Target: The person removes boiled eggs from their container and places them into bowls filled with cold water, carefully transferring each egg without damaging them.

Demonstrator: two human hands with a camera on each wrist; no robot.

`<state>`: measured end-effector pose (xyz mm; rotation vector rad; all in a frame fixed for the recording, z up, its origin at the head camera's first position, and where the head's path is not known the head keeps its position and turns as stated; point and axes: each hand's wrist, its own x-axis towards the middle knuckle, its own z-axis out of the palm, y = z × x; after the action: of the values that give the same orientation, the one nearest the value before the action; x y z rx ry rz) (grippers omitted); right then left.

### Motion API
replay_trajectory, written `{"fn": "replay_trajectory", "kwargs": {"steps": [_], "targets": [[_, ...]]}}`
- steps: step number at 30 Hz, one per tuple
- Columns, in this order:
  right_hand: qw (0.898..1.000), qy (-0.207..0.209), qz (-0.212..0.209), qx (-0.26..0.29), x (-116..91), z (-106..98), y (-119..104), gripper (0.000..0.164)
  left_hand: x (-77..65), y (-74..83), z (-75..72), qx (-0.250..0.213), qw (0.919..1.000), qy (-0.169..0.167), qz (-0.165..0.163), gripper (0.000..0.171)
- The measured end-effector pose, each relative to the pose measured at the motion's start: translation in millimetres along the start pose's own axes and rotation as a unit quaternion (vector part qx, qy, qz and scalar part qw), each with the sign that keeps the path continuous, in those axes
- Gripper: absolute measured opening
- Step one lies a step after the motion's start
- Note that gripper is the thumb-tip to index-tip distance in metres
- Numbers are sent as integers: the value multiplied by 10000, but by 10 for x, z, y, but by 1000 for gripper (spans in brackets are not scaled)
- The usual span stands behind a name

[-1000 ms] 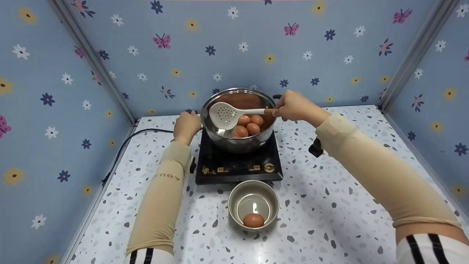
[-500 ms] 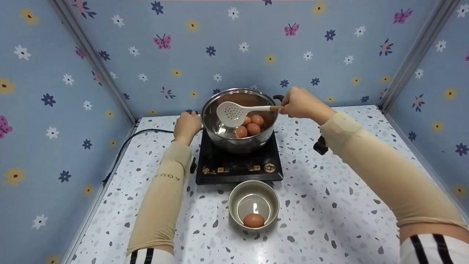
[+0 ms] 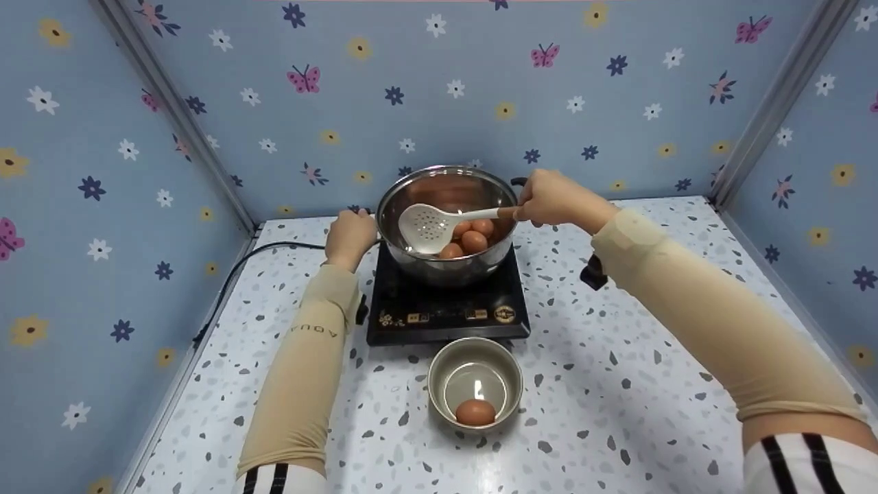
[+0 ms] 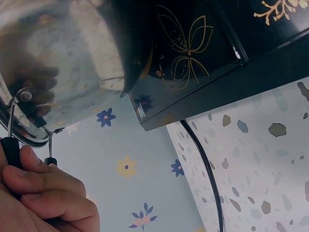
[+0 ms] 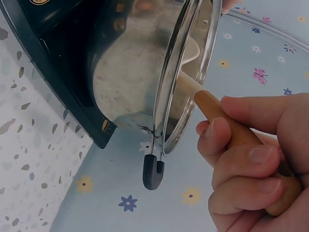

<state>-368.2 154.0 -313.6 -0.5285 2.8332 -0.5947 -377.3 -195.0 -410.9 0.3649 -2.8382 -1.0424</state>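
A steel pot (image 3: 444, 272) stands on a black induction cooker (image 3: 439, 331), with several brown eggs (image 3: 474, 241) inside. My left hand (image 3: 350, 239) grips the pot's left handle; in the left wrist view the fingers (image 4: 58, 205) curl round its black grip. With my right hand (image 3: 561, 199) I hold a white slotted spoon (image 3: 426, 228) by its wooden handle (image 5: 229, 125). The spoon's perforated head is inside the pot, to the left of the eggs, and partly covers them. Nothing visible lies on the head.
In front of the cooker sits a beige bowl (image 3: 473, 358) with one brown egg (image 3: 475, 413) in it. A black cord (image 3: 236, 264) runs left from the cooker across the speckled tabletop (image 3: 617, 398). Patterned panels (image 3: 446, 62) enclose the back and sides.
The slotted spoon first shifted right and slightly up, then came back left and dipped lower in the pot. My left hand stayed on the pot handle; the bowl has not moved.
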Motion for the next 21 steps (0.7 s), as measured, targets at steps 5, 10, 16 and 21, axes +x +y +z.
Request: {"fn": "replay_trajectory", "kwargs": {"steps": [5, 10, 16, 21], "targets": [[9988, -444, 67, 171, -2, -41, -3, 23, 0, -10, 15, -1, 10000, 11, 30, 56], [9953, -873, 184, 385, -28, -87, -29, 26, 18, -7, 21, -3, 10000, 63, 29, 56], [9868, -1304, 499, 816, -79, -164, -17, 19, 22, -11, 28, 20, 10000, 77, -1, 57], [9821, -1361, 623, 1142, -109, -209, 38, 17, 25, -6, 29, 15, 9999, 125, -49, 56]]}}
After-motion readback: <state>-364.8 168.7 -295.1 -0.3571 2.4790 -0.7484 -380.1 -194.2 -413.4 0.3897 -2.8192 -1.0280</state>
